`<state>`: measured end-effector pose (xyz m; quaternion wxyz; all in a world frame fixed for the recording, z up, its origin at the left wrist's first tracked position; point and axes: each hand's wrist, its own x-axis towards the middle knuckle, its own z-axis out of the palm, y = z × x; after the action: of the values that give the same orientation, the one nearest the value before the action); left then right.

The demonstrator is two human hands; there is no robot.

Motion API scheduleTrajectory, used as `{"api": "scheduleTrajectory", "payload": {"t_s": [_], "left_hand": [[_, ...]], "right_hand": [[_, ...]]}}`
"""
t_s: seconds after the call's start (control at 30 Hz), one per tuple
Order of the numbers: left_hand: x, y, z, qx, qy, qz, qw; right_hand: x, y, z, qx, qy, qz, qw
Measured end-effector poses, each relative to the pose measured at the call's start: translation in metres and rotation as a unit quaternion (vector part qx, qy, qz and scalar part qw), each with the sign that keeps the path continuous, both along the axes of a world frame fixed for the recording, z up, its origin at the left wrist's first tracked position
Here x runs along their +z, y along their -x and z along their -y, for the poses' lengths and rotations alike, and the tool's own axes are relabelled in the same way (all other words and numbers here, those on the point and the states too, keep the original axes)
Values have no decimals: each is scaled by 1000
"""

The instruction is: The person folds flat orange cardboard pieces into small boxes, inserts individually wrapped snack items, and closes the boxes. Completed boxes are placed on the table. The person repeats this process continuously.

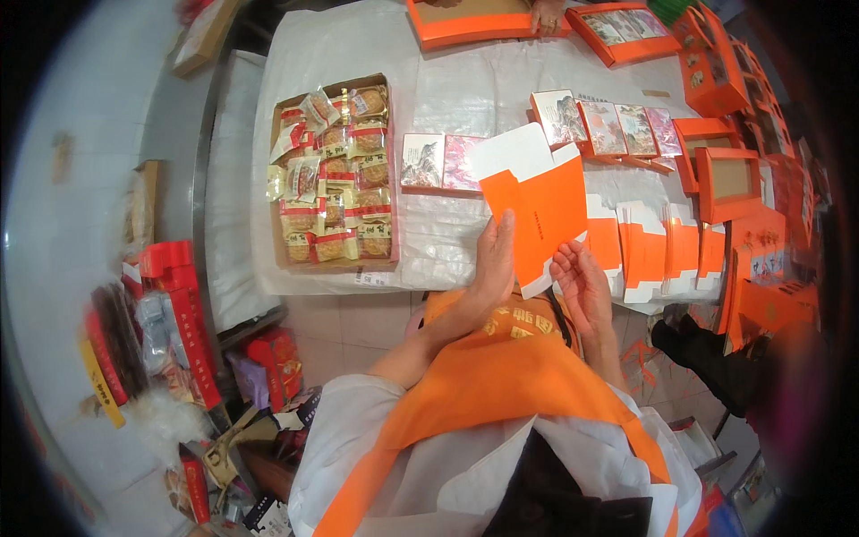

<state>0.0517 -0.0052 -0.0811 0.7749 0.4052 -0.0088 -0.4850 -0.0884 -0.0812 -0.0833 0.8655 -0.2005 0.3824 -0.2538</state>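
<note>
Item held: flat orange-and-white die-cut cardboard box blank (534,210), unfolded, raised above the near edge of the white-covered table (465,89), tilted, white flaps at its top and lower edges.

Left hand (494,268): fingers extended upward along the blank's left edge, grasping it.

Right hand (582,285): palm up, fingers loosely curled under the blank's lower right corner, touching it; whether it grips cannot be told.

On the table, near edge, right of the hands: row of flat orange-and-white box blanks (667,255), overlapping one another.

Left part of the table: shallow brown cardboard tray (279,179) filled with small pastries in clear wrappers with red bands (335,170).

Centre: two square picture-printed cards (440,161) lying side by side, just behind the held blank.

Right of centre: row of small picture-lidded boxes with orange sides (613,128), standing close together.

Right edge: open orange boxes with brown insides (727,179), stacked and crowded.

Far edge: large flat orange tray-box (474,22), with another person's hand (546,16) on it; beside it an orange tray holding picture cards (622,31).

Floor, left of the table: red packages (183,313) and mixed clutter.
</note>
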Motion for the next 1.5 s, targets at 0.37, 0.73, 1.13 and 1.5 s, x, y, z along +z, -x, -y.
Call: {"api": "scheduleTrajectory", "payload": {"t_s": [0.37, 0.73, 1.13, 1.5], "left_hand": [[-4, 6, 12, -61, -3, -13, 998], [15, 11, 13, -107, -111, 226, 962], [64, -2, -32, -155, -86, 310, 934], [60, -9, -58, -173, -4, 258, 951]], "right_hand": [[-1, 3, -10, -58, -45, 63, 995], [-13, -17, -30, 119, 198, -33, 972], [96, 17, 20, 189, 509, -53, 838], [64, -10, 9, 153, 463, -59, 871]]}}
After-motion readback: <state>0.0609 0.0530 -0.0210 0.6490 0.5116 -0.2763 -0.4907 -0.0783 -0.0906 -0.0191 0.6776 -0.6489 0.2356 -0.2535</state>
